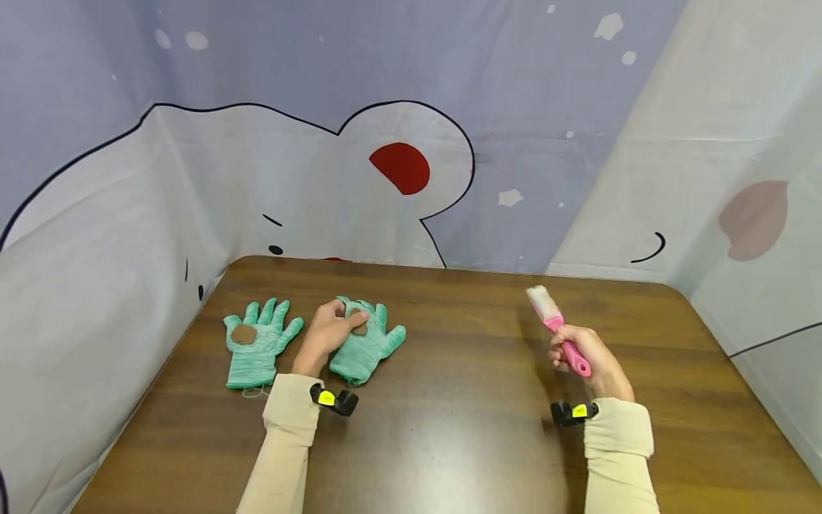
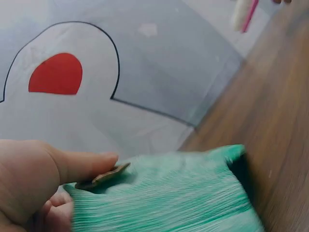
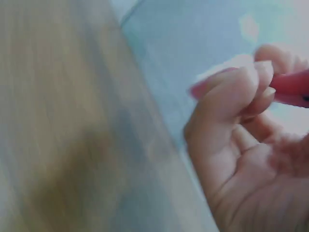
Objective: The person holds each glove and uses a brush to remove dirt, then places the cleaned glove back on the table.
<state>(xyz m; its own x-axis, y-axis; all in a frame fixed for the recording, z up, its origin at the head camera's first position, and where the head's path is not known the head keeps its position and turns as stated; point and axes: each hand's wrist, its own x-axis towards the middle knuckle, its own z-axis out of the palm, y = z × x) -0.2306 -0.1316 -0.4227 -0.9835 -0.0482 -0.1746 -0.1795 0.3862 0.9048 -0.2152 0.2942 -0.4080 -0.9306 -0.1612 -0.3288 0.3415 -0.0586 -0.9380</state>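
Note:
My left hand [image 1: 327,332] pinches the edge of a green knit glove [image 1: 361,355], its thumb pressing on a round brown patch [image 1: 359,323]. In the left wrist view the thumb lies on that patch [image 2: 103,178], whose edge lifts from the knit, while the other fingers are tucked beneath the glove [image 2: 169,198]. To the right, my right hand [image 1: 592,355] grips the pink handle of a paintbrush [image 1: 568,346] over the table, white bristles pointing up and away. The right wrist view shows the fingers curled round the handle [image 3: 293,88].
A second green glove [image 1: 252,357] with a brown patch lies flat at the left, a loose thread at its cuff. The brown wooden table [image 1: 449,400] ends at a printed cloth backdrop [image 1: 308,178] behind and at both sides.

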